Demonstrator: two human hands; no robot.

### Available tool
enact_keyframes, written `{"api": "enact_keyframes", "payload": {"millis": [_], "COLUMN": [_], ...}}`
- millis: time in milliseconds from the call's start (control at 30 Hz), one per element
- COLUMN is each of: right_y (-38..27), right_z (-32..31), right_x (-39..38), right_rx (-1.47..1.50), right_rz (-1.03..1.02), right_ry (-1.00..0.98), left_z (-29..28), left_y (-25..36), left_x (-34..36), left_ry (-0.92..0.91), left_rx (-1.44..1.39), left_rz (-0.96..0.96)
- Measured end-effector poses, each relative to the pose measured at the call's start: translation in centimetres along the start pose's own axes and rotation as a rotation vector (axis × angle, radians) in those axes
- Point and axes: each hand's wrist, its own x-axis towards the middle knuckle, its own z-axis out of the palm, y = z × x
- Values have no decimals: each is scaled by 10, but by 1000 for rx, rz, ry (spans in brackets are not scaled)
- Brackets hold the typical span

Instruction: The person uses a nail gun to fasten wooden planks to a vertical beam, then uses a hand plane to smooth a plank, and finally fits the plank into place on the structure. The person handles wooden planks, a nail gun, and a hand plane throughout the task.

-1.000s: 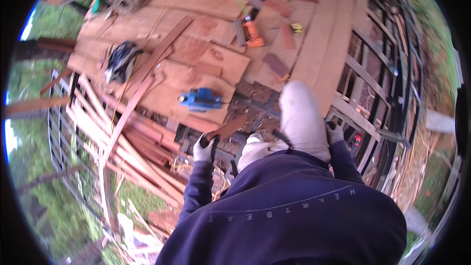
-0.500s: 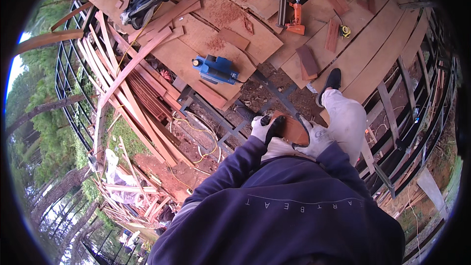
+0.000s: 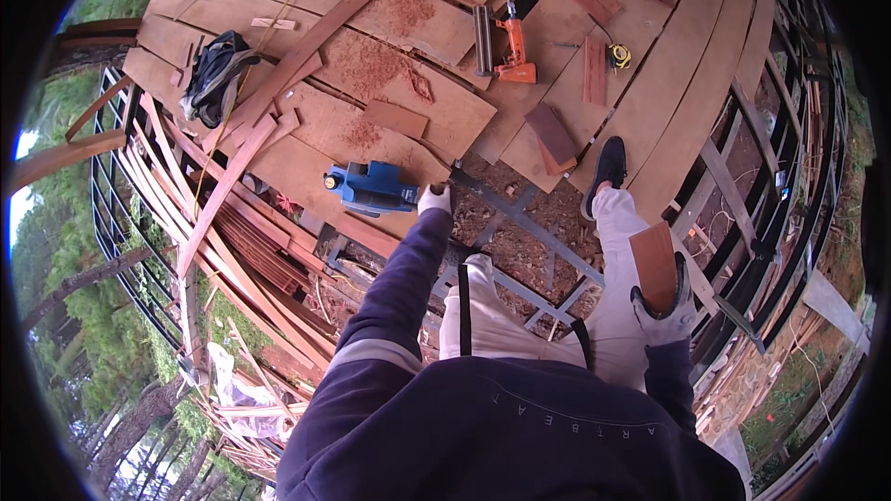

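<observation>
"Where's the short board (image 3: 654, 255), and why there?"
"In front of the right trouser leg (image 3: 613, 223). The right hand (image 3: 668, 315) has its fingers wrapped round 1 end, probably to leave the rest exposed."
"And the left hand (image 3: 434, 199)?"
"Right by the end of the blue power planer (image 3: 367, 187). Fingers seem partly curled; I can't tell if they grip anything. The planer rests on plywood (image 3: 325, 121), presumably for flat support."

The plank deck (image 3: 676, 65) bears a blue planer (image 3: 371, 187), an orange nailer (image 3: 516, 48), a tape measure (image 3: 619, 57) and sawdust (image 3: 371, 65)
</observation>
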Motion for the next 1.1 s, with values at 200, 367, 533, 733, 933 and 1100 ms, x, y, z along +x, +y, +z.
{"api": "enact_keyframes", "payload": {"millis": [200, 367, 533, 733, 933, 1100], "right_y": [30, 51, 71, 66, 95, 146], "right_z": [30, 31, 20, 0, -23, -63], "right_x": [6, -5, -5, 19, 95, 203], "right_rx": [-9, -10, 18, 134, 293, 1175], "right_rz": [47, 90, 115, 224, 22, 246], "right_ry": [-44, -21, -38, 28, 279, -90], "left_z": [-33, -27, -39, -59, -127, -95], "left_y": [60, 105, 86, 92, 141, 337], "left_x": [123, 164, 185, 157, 113, -55], "left_ry": [146, 84, 122, 153, 283, -34], "left_rx": [488, 818, 890, 913, 90, -486], "left_rz": [-192, -185, 63, 209, 64, 134]}}
